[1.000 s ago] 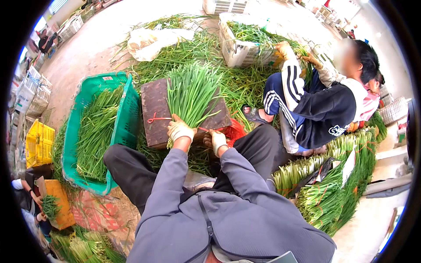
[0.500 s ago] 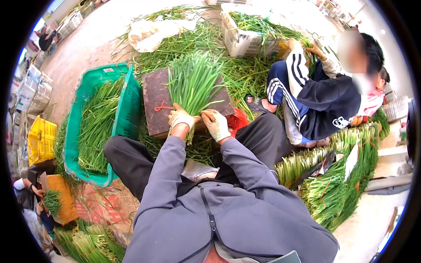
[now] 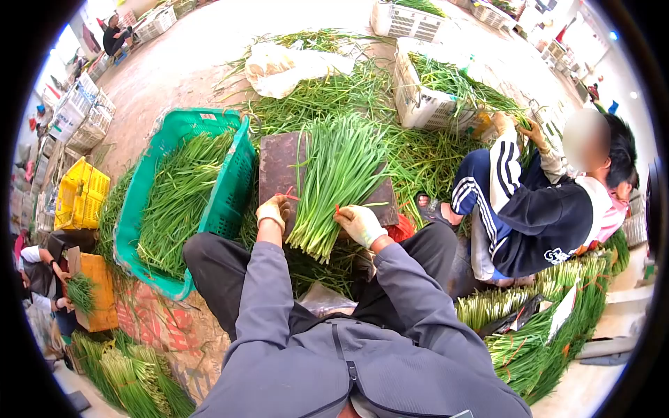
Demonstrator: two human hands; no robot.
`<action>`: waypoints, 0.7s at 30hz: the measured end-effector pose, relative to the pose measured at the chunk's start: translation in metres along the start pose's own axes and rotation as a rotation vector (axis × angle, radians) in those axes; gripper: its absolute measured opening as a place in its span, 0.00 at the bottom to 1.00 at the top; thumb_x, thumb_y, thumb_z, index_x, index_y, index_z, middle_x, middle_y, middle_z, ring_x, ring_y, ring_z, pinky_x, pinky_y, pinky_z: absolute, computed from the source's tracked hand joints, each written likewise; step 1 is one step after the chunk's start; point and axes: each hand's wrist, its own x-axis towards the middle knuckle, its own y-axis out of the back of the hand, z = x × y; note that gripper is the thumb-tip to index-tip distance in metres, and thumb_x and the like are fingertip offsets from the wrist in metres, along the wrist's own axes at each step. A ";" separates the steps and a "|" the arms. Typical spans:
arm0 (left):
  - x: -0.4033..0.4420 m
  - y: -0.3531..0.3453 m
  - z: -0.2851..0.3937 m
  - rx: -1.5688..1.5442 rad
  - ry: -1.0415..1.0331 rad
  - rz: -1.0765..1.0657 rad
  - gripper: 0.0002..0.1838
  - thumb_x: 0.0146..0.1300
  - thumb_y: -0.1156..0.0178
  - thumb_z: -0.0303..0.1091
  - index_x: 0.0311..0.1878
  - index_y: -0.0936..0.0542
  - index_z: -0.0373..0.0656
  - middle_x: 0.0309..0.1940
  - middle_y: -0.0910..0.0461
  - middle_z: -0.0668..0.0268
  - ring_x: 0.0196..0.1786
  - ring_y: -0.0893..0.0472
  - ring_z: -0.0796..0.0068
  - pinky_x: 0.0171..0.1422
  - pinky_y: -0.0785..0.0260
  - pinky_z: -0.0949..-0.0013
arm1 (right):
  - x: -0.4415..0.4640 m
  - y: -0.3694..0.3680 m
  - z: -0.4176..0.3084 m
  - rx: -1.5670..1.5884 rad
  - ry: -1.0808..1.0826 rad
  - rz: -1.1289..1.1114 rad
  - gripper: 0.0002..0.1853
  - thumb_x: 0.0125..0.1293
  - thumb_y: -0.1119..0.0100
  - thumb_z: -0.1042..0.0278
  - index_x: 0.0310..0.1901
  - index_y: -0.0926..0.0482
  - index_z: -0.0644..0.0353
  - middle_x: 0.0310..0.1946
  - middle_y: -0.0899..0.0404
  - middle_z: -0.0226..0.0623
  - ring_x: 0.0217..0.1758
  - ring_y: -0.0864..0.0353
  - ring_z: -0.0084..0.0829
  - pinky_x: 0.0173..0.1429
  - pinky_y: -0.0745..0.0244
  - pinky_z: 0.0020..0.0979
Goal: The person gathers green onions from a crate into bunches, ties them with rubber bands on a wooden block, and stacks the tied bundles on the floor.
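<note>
A bunch of garlic chives (image 3: 338, 184) lies on a brown box-like block (image 3: 274, 167) between my knees, leaf tips pointing away and pale stem ends toward me. On the bunch's left side, my gloved left hand (image 3: 274, 211) is closed with a red tie (image 3: 290, 194) at its fingertips. At the right edge, my gloved right hand (image 3: 361, 224) pinches another bit of red tie beside the stems. Whether the tie runs unbroken beneath the bunch is hidden.
A green crate (image 3: 244, 157) of loose chives stands at my left. Beyond the block lie loose chives (image 3: 327, 94) and a white crate (image 3: 411, 97). A co-worker (image 3: 536, 209) sits at my right, near stacked bundles (image 3: 536, 355). A yellow crate (image 3: 82, 195) is far left.
My left hand has let go of the bunch and taken the red tie on its left. My right hand has moved away to the right side. The view has shifted.
</note>
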 end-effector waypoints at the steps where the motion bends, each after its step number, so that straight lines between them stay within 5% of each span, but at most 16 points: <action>1: 0.002 -0.001 -0.001 -0.051 -0.005 -0.028 0.04 0.68 0.39 0.33 0.37 0.20 0.44 0.25 0.21 0.70 0.21 0.25 0.76 0.20 0.35 0.75 | 0.000 0.000 -0.001 0.002 -0.002 0.001 0.13 0.67 0.38 0.56 0.41 0.14 0.58 0.38 0.15 0.46 0.44 0.17 0.49 0.49 0.22 0.41; 6: 0.005 -0.008 -0.004 -0.077 -0.010 -0.148 0.05 0.68 0.38 0.31 0.45 0.19 0.52 0.23 0.24 0.73 0.16 0.34 0.82 0.17 0.47 0.77 | 0.002 0.004 0.003 0.016 -0.010 -0.018 0.14 0.67 0.39 0.54 0.41 0.14 0.57 0.38 0.15 0.45 0.43 0.17 0.49 0.49 0.22 0.43; 14: 0.003 -0.010 -0.013 0.131 -0.110 -0.168 0.07 0.68 0.35 0.36 0.48 0.18 0.53 0.22 0.24 0.74 0.15 0.35 0.83 0.17 0.46 0.75 | 0.002 0.007 0.000 0.005 0.015 -0.012 0.14 0.67 0.40 0.55 0.39 0.15 0.57 0.36 0.16 0.45 0.42 0.17 0.49 0.47 0.22 0.44; 17: 0.020 0.004 -0.038 0.473 -0.568 -0.027 0.07 0.67 0.33 0.38 0.42 0.11 0.48 0.21 0.21 0.73 0.20 0.32 0.82 0.25 0.39 0.73 | 0.002 0.007 -0.001 -0.002 0.045 0.012 0.14 0.67 0.40 0.55 0.39 0.15 0.57 0.36 0.16 0.44 0.42 0.17 0.48 0.47 0.22 0.43; 21: -0.033 -0.014 -0.032 0.711 -0.719 0.010 0.08 0.63 0.32 0.34 0.39 0.12 0.41 0.23 0.17 0.67 0.25 0.24 0.78 0.34 0.31 0.68 | 0.011 0.012 -0.021 -0.059 0.094 0.002 0.14 0.67 0.40 0.55 0.39 0.16 0.57 0.35 0.16 0.44 0.41 0.17 0.48 0.47 0.22 0.43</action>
